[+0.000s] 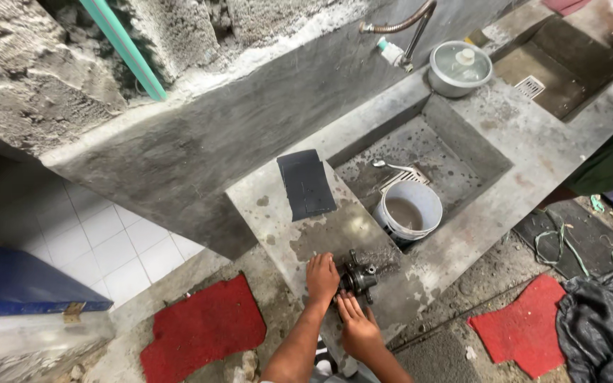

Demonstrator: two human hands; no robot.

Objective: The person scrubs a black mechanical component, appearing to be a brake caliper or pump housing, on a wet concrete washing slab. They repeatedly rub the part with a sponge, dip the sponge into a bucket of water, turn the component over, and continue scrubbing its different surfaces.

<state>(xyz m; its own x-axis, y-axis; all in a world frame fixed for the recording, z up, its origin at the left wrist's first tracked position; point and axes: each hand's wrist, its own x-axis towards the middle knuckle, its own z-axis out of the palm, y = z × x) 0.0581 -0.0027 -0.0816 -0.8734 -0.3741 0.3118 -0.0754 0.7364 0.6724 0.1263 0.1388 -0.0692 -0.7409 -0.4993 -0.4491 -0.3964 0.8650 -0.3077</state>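
Head view, looking down. Left hand laid palm-down on the wet concrete counter, fingers curled against the left side of a small dark metal part (possibly a pump or valve body; too small to tell). Right hand just below that part, fingers held together and stretched up to touch its lower edge, not wrapped around it. Metal part resting on the counter between both hands, near the counter's front edge. Beyond the left hand, a dark grey sheet lying flat. Up and right of the right hand, a white bucket standing in the concrete sink. Farther off, a lidded pot beside a hose tap. Below left of the hands, a red mat on the floor.
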